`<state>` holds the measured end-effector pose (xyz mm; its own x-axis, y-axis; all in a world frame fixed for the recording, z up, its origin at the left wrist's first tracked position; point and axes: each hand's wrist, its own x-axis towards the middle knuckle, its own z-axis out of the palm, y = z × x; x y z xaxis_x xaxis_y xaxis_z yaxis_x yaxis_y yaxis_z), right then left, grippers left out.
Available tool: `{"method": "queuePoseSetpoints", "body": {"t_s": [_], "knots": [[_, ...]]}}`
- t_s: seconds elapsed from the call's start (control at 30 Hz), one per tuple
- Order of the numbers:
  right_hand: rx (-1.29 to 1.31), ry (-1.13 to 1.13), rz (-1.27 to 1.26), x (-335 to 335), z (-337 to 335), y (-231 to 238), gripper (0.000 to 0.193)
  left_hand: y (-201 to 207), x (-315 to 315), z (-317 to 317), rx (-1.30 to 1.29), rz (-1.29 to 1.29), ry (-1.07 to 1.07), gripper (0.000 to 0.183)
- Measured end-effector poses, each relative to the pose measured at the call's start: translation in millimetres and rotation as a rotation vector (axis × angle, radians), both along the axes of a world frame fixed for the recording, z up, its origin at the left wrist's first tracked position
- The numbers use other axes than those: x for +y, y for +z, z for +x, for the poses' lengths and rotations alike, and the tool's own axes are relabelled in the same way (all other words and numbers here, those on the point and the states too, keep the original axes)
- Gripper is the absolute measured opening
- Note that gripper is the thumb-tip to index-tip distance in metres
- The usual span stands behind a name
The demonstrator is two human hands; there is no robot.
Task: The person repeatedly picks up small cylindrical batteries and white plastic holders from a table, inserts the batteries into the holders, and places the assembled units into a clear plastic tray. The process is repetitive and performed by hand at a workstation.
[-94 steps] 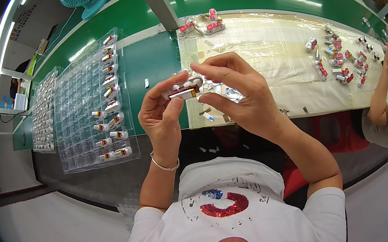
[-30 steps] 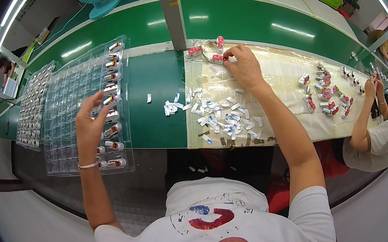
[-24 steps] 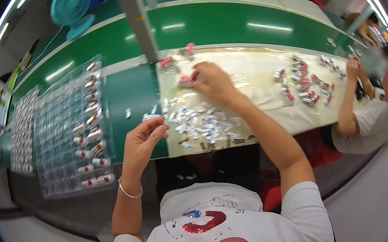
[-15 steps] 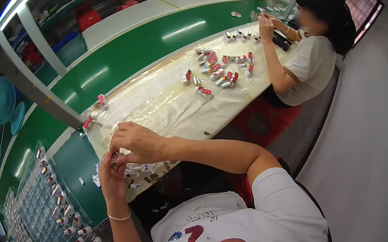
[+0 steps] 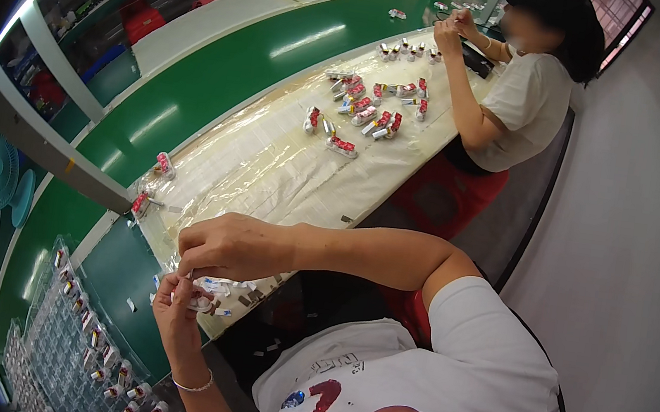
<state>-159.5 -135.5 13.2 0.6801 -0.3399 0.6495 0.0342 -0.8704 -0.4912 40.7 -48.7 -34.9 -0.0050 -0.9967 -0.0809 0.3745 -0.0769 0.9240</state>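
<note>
My left hand (image 5: 176,312), with a bracelet at its wrist, is closed round a small clear-and-white piece with red parts (image 5: 203,302). Its thumb and index finger are raised to the fingertips of my right hand (image 5: 229,247). That right hand is pinched shut just above; whatever lies between its fingers is too small to make out. Both hands are over the near end of the cream-covered table (image 5: 265,189). Small white and blue paper scraps (image 5: 211,285) and brown bits (image 5: 245,301) lie beside and beneath them.
Red-and-silver small pieces (image 5: 364,116) are grouped farther along the table. Two red ones (image 5: 140,203) lie near its left edge by a grey post (image 5: 63,142). A clear compartment tray (image 5: 71,339) holds several pieces at lower left. A seated co-worker (image 5: 522,106) handles something beyond.
My hands have drawn slightly apart, and the right fingers now pinch at the left fingertips. The red-and-white piece sits lower in my left hand. The whole view has shifted a little.
</note>
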Motion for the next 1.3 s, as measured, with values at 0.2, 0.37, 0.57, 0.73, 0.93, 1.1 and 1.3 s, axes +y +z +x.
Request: {"method": "queuePoseSetpoints", "body": {"t_s": [0.2,0.37,0.57,0.73,0.93,1.1,1.3], "knots": [[-0.096,-0.107,-0.301,-1.2,10.4,-3.5,0.011,1.4,-0.1,-2.6,0.180,0.025,0.032,0.022],[-0.077,-0.051,-0.155,5.6,15.2,-4.0,0.016,-4.6,0.6,5.8,0.351,0.019,-0.053,0.026],[-0.090,-0.113,-0.176,2.9,15.0,1.0,0.018,14.1,-1.1,1.7,0.320,0.084,-0.057,0.022],[-0.037,-0.165,-0.079,8.0,20.6,5.8,0.011,18.7,4.6,-2.8,0.173,0.074,0.100,0.018],[0.087,-0.229,-0.010,11.5,14.7,18.9,0.006,27.2,7.5,-10.0,0.025,0.016,0.137,0.022],[0.192,-0.245,-0.326,11.3,18.2,24.6,0.006,27.6,10.5,-12.5,-0.045,0.015,0.207,0.019],[0.323,-0.227,-0.316,11.5,20.4,24.9,0.008,30.1,10.8,-16.6,-0.116,-0.026,0.271,0.018]]}}
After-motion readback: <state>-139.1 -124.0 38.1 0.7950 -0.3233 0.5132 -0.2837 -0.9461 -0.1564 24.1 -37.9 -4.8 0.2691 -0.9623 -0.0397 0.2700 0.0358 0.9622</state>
